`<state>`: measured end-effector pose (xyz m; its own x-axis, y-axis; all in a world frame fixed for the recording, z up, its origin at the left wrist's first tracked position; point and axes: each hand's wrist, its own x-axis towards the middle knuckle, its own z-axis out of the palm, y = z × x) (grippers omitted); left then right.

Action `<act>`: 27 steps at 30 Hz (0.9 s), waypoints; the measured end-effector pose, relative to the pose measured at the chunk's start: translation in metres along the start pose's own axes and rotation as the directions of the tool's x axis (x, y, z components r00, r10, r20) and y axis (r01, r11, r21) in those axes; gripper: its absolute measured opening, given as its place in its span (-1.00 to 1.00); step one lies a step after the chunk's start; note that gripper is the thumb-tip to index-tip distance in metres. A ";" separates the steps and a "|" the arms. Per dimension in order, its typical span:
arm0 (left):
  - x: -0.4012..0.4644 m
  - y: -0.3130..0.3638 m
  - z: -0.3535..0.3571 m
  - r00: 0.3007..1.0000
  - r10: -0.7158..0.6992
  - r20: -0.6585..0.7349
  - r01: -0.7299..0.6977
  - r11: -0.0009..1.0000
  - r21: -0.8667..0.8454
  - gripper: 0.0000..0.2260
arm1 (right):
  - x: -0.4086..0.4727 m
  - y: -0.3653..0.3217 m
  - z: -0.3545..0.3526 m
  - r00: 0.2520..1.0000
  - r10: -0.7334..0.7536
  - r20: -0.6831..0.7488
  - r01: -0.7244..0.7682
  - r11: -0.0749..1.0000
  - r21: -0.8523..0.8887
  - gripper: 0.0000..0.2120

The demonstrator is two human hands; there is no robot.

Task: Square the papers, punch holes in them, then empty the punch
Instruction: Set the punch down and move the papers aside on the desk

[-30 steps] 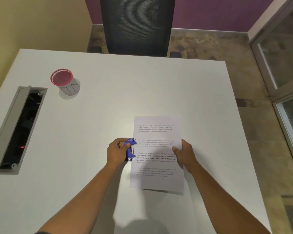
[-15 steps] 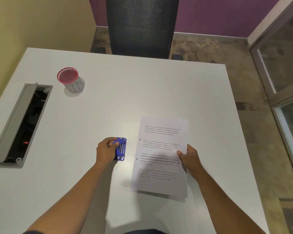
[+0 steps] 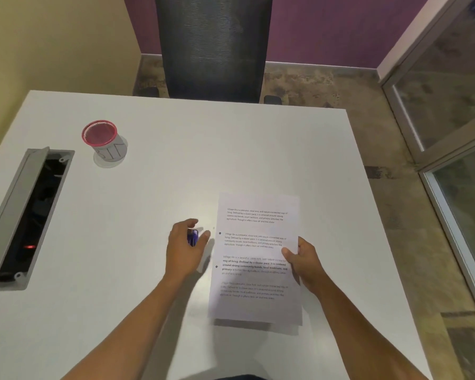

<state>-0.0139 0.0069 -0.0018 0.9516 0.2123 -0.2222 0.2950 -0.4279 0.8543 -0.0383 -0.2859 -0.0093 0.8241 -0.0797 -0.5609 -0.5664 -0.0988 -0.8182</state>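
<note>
A stack of printed white papers (image 3: 255, 259) lies on the white table (image 3: 203, 149), its near end lifted a little. Two punched holes show along its left margin. My right hand (image 3: 303, 260) pinches the stack's right edge, thumb on top. Just left of the stack, my left hand (image 3: 185, 249) wraps around the small blue hole punch (image 3: 192, 237), which is mostly hidden under the palm and fingers. A tiny paper dot lies on the table beside the punch.
A red-rimmed mesh cup (image 3: 102, 141) stands at the far left. An open grey cable tray (image 3: 25, 215) is set into the table's left side. A dark mesh chair (image 3: 213, 48) stands beyond the far edge. Glass panels (image 3: 455, 133) border the right.
The punch has come off the papers' left edge and moved left in my left hand. Two holes now show in the margin. My right hand has raised the stack slightly.
</note>
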 end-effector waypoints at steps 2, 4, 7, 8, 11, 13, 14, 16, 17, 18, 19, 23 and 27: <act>-0.009 0.008 0.011 0.991 -0.022 0.129 0.035 0.994 -0.100 -0.52 | -0.005 -0.002 -0.001 1.000 -0.012 0.001 0.012 1.000 0.018 -0.71; -0.018 0.012 0.025 0.966 -0.101 0.237 0.153 0.965 -0.212 -0.45 | -0.010 -0.005 -0.004 1.000 -0.027 -0.001 0.027 0.999 0.039 -0.70; -0.028 0.015 0.045 0.906 -0.174 0.387 0.312 0.891 -0.330 -0.47 | -0.017 -0.005 -0.013 1.000 -0.028 -0.011 0.029 0.997 0.071 -0.67; -0.030 0.016 0.051 0.893 -0.177 0.415 0.326 0.888 -0.324 -0.49 | -0.019 -0.005 -0.018 1.000 -0.027 -0.015 0.028 0.997 0.078 -0.66; -0.029 0.023 0.068 0.876 -0.172 0.451 0.305 0.922 -0.240 -0.56 | -0.022 -0.005 -0.038 0.999 -0.032 -0.018 0.034 0.995 0.091 -0.66; -0.027 0.032 0.078 0.873 -0.159 0.461 0.285 0.934 -0.218 -0.62 | -0.021 -0.004 -0.052 0.999 -0.038 -0.021 0.040 0.993 0.109 -0.66; -0.025 0.038 0.085 0.871 -0.162 0.463 0.292 0.930 -0.225 -0.64 | -0.019 -0.004 -0.058 0.999 -0.036 -0.024 0.038 0.992 0.123 -0.66; -0.020 0.051 0.097 0.870 -0.176 0.461 0.320 0.913 -0.255 -0.66 | -0.012 -0.005 -0.072 0.999 -0.023 -0.025 0.027 0.988 0.149 -0.65; -0.018 0.058 0.104 0.874 -0.176 0.452 0.318 0.912 -0.260 -0.67 | -0.007 -0.007 -0.078 0.999 -0.019 -0.029 0.023 0.988 0.155 -0.65; -0.015 0.064 0.111 0.880 -0.175 0.441 0.312 0.914 -0.261 -0.67 | -0.002 -0.009 -0.085 0.999 -0.018 -0.034 0.023 0.988 0.153 -0.65; -0.012 0.070 0.118 0.885 -0.177 0.430 0.311 0.912 -0.265 -0.68 | 0.003 -0.012 -0.093 0.999 -0.019 -0.039 0.024 0.988 0.150 -0.66; 0.000 0.093 0.150 0.907 -0.187 0.378 0.302 0.913 -0.274 -0.70 | 0.029 -0.020 -0.124 0.998 0.013 -0.058 -0.006 0.993 0.118 -0.71; 0.020 0.114 0.182 0.914 -0.181 0.363 0.293 0.914 -0.281 -0.70 | 0.056 -0.022 -0.153 0.996 0.023 -0.086 -0.015 0.996 0.093 -0.67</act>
<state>0.0548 -0.1973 0.0051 0.8478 -0.0469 -0.5282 0.5238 -0.0816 0.8479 0.0189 -0.4401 -0.0033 0.8068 -0.1673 -0.5666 -0.5753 -0.0046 -0.8179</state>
